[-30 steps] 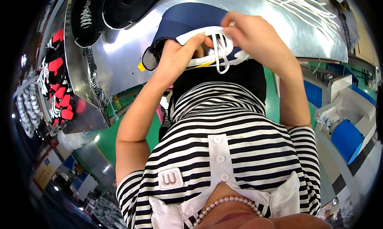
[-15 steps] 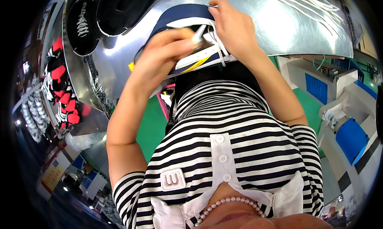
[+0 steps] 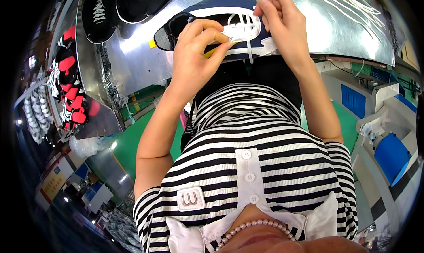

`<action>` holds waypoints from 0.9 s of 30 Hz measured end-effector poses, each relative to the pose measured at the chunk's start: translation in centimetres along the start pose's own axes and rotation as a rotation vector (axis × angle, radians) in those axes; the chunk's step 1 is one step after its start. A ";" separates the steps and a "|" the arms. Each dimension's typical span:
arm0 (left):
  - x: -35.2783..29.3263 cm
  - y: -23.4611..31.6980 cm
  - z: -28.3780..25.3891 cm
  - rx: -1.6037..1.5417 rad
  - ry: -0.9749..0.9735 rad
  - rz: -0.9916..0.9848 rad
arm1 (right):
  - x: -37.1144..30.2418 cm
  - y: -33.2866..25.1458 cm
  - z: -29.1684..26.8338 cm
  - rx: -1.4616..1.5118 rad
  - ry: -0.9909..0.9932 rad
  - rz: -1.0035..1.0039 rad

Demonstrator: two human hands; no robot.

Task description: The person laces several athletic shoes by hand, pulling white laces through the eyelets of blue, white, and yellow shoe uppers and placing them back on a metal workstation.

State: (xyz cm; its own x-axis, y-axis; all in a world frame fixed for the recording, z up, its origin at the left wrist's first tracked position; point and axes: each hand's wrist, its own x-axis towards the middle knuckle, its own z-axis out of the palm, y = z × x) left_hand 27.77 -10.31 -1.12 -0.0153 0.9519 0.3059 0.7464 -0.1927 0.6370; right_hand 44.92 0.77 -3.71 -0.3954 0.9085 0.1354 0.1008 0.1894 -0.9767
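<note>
A navy sneaker (image 3: 236,0) with white trim lies sideways on the metal table, its opening to the left and its toe to the right. A white shoelace (image 3: 248,50) crosses its front in several rows, one strand hanging over the near side. Over the middle of the shoe, my left hand (image 3: 196,50) pinches a strand of lace between thumb and forefinger. Above the toe, my right hand (image 3: 285,23) has its fingers curled together. A small white bit shows by its fingertips, but what they hold is hidden.
Black shoes (image 3: 145,3) lie at the table's far left. Loose white laces (image 3: 340,3) are spread at the far right of the metal table (image 3: 132,70). Red, black and white shoe pieces (image 3: 70,85) hang or stack at left. Blue-and-white equipment (image 3: 353,98) stands at right.
The sneaker has turned so its opening and laced front show more. My left hand, blurred before, is now still in a pinch. My right hand has moved slightly up and right.
</note>
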 end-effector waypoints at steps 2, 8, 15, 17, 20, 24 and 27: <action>0.5 0.1 0.5 -0.007 0.046 -0.029 | -2.4 -1.3 -0.4 -0.065 -0.071 0.036; 0.5 0.2 0.6 0.083 0.049 -0.113 | -7.7 -1.9 0.4 -0.023 -0.128 -0.049; 1.1 0.4 0.1 0.060 -0.021 -0.183 | -6.2 -0.4 1.1 -0.021 -0.132 0.131; 1.0 0.2 0.2 0.066 -0.014 -0.172 | -5.9 -0.5 1.1 -0.029 -0.159 0.175; 0.9 -0.1 0.3 0.067 -0.003 -0.156 | -5.5 -0.8 1.0 -0.038 -0.180 0.214; 0.4 -0.4 0.7 0.067 0.007 -0.047 | -5.1 -0.8 1.1 -0.057 -0.216 0.205; -0.1 -0.4 0.8 0.070 -0.029 0.032 | -4.3 -0.4 2.4 0.034 -0.176 0.300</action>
State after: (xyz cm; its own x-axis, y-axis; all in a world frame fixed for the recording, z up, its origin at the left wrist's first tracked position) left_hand 27.96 -10.11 -1.97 0.0279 0.9522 0.3043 0.7907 -0.2072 0.5760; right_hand 44.34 -4.13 -4.28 -0.5042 0.8431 -0.1868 0.2074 -0.0917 -0.9739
